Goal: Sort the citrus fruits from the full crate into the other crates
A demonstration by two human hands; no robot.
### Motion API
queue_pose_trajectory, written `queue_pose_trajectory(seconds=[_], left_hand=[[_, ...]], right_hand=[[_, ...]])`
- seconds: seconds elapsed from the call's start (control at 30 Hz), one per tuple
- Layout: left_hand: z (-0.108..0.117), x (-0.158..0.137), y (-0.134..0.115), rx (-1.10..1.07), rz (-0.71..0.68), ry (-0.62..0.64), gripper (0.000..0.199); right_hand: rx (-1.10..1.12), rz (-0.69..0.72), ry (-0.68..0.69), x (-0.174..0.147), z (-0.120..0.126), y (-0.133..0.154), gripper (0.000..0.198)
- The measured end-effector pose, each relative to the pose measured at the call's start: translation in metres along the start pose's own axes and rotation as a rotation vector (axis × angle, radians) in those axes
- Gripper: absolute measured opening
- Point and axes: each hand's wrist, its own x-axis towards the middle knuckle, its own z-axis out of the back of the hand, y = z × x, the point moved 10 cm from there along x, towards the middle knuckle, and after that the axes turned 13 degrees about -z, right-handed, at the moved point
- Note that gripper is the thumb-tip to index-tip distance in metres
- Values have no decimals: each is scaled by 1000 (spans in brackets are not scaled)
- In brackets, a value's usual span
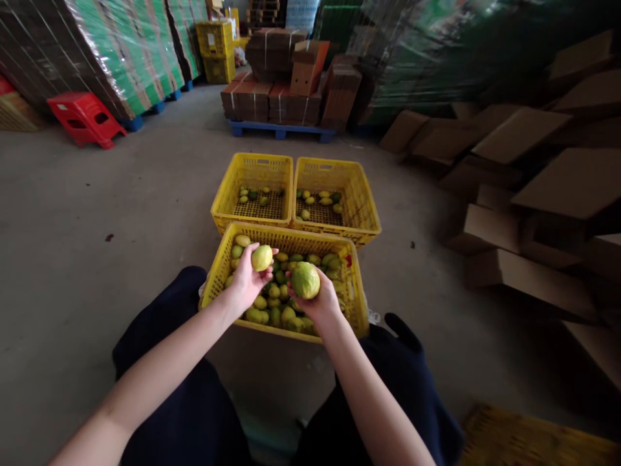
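My left hand (246,279) is closed around a yellow lemon (262,257), held up above the near crate. In my right hand (326,303) rests a larger, greener lemon (305,280), with the fingers wrapped under it. Both hands are over the near yellow crate (361,301), which holds many green and yellow lemons (288,315). Just beyond it stand two more yellow crates side by side. A few lemons lie on the floor of the left crate (228,184), and several in the right crate (371,200).
Bundled flat cartons sit on a blue pallet (279,131) ahead. A red stool (87,120) stands at the left near wrapped green stacks (130,52). Cardboard boxes (499,226) are heaped at the right. A yellow crate-like surface (538,440) shows at the lower right.
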Motion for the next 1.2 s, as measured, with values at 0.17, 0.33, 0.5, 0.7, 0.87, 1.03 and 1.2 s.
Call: queue_pose_trajectory(seconds=[0.17,0.33,0.5,0.7,0.87,1.03,1.2], left_hand=[[5,1,12,-44,85,-59,30],[10,2,6,-117,9,-139,27],[15,1,2,-53,15,-176,22],[14,1,9,-86,49,-152,25],[13,4,12,-138,36,-157,20],[1,4,10,-133,32,-30,23],[-13,-6,1,-34,-33,128,43]], right_hand=[[59,58,-67,-1,5,4,26],[-40,-42,-27,-10,-9,-4,32],[-154,-58,-45,-18,-14,-5,22],[-108,-51,-84,-18,-10,-4,32],[-132,-21,-40,-14,-13,-3,35],[-182,14,69,-17,-26,-4,32],[-307,190,162,-34,-42,7,29]])
